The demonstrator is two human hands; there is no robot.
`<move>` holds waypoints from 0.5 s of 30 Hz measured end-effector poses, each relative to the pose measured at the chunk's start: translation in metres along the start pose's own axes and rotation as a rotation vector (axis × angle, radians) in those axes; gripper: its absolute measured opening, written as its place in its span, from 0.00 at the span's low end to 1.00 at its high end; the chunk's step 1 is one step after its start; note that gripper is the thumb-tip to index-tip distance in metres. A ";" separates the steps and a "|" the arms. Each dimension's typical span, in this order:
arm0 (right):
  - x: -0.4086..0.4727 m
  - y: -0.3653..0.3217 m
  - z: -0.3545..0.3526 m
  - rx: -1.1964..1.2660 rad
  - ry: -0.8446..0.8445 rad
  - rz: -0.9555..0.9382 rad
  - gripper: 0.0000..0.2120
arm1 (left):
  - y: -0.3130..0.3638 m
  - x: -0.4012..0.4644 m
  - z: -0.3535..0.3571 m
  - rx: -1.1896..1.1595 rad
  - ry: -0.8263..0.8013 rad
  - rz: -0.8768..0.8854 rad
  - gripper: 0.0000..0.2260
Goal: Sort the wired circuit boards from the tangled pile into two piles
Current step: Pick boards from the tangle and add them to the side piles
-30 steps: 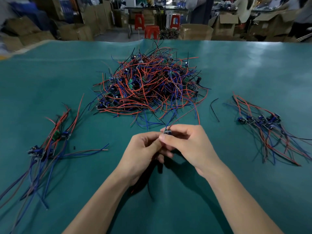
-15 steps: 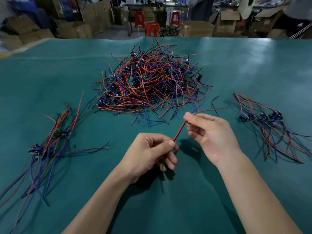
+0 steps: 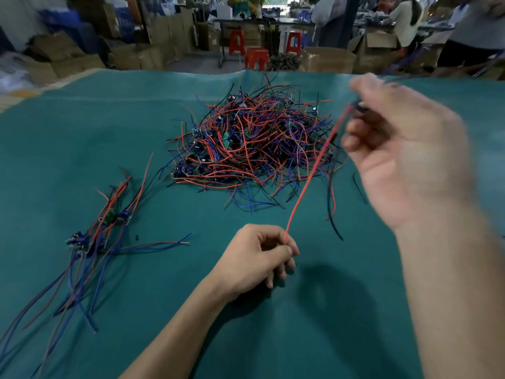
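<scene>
A tangled pile (image 3: pixel 254 143) of small circuit boards with red, blue and black wires lies at the middle of the teal table (image 3: pixel 82 127). A sorted pile (image 3: pixel 90 242) of wired boards lies at the left. My left hand (image 3: pixel 259 258) pinches the near end of a red wire (image 3: pixel 311 170). My right hand (image 3: pixel 404 149), raised and blurred, pinches the wire's far end, where a small dark board shows. The wire runs taut between both hands. My right arm hides the table's right side.
A loose black wire (image 3: pixel 332 209) lies on the table just right of the taut red wire. Beyond the table's far edge stand cardboard boxes (image 3: pixel 328 60), red stools (image 3: pixel 255 57) and people at other benches.
My right hand has risen up and to the right, drawing the red wire out long. My left hand has stayed low, pinching the wire's near end. The camera has tilted, and the right pile is now hidden.
</scene>
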State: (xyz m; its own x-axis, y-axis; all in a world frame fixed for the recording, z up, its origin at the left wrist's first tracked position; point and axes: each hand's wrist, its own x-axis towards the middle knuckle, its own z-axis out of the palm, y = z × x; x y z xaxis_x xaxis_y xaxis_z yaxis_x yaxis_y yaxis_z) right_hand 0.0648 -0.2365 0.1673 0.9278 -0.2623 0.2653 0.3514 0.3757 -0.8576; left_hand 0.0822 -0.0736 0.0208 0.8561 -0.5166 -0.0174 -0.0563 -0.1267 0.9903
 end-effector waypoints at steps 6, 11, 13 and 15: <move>-0.013 0.098 0.154 -0.393 -0.465 0.268 0.16 | -0.013 0.003 -0.002 0.071 0.096 -0.047 0.10; -0.008 0.172 0.190 -0.953 -0.651 0.326 0.24 | -0.005 0.005 0.002 0.034 0.125 -0.040 0.12; 0.006 0.175 0.178 -1.180 -0.734 0.177 0.22 | -0.006 0.000 -0.004 0.042 0.083 0.012 0.12; 0.032 0.166 0.150 -1.359 -0.722 0.004 0.17 | -0.006 -0.003 -0.006 0.094 0.082 0.039 0.19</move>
State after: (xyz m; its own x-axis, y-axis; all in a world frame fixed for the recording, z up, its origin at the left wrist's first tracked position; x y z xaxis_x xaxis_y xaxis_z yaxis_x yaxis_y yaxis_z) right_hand 0.1717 -0.0487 0.0996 0.9305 0.3599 0.0681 0.3449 -0.7982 -0.4940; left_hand 0.0832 -0.0658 0.0156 0.8912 -0.4523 0.0355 -0.1345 -0.1886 0.9728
